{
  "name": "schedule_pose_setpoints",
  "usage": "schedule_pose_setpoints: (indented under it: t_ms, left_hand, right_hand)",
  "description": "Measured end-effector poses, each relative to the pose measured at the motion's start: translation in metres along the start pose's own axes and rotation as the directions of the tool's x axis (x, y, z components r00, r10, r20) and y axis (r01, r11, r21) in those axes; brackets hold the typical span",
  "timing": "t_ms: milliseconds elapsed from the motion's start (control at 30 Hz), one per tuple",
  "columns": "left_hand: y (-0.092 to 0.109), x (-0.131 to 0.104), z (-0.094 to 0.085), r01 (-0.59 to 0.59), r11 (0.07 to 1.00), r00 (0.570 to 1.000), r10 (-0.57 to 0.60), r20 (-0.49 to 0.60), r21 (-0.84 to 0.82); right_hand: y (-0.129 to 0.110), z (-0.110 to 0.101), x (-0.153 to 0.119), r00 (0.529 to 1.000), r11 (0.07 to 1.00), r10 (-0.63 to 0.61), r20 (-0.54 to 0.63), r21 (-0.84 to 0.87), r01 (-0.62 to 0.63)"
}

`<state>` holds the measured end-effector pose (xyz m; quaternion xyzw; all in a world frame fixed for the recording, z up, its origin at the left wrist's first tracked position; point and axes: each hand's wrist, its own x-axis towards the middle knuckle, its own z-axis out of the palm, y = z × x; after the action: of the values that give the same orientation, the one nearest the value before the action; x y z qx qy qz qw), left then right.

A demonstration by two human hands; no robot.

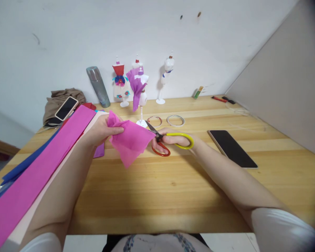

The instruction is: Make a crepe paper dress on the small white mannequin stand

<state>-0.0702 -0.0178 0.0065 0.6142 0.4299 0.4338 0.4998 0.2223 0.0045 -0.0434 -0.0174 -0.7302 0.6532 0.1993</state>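
My left hand (105,130) pinches a folded piece of pink crepe paper (131,138) between thumb and fingers, above the middle of the table. In my right hand (170,138) is a pair of scissors (180,135) with one yellow and one red handle loop. Their dark blades are parted and point up and left, touching or nearly touching the paper's right corner. Just beyond stands a small white dress-form mannequin (143,96) draped with purple crepe paper (137,89). A purple piece (99,150) lies partly hidden beneath my left wrist.
Long pink strips (42,175) and blue strips (28,162) lie along the left side. A phone (66,108), a thermos (98,87) and dressed mannequins (120,82) stand behind. Tape rolls (175,120) lie mid-table; a tablet-like black-screened device (232,148) lies right.
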Motion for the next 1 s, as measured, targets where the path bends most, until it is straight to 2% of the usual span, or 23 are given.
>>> schedule_pose_setpoints:
  t_ms: [600, 700, 1000]
  left_hand:
    - [-0.001, 0.0, -0.006, -0.01, 1.0, 1.0, 0.01, -0.024, 0.004]
    - [-0.002, 0.001, -0.008, -0.014, 1.0, 1.0, 0.014, -0.014, 0.016]
    - [-0.002, 0.001, -0.011, -0.04, 0.999, 0.999, 0.04, 0.022, 0.03]
  right_hand:
    - [0.016, -0.006, -0.007, 0.987, 0.993, 0.114, -0.115, 0.029, -0.112]
    - [0.015, -0.005, -0.007, 0.979, 0.988, 0.151, -0.133, 0.009, -0.151]
    - [0.008, 0.0, -0.007, 0.972, 0.986, 0.165, -0.166, -0.003, -0.168]
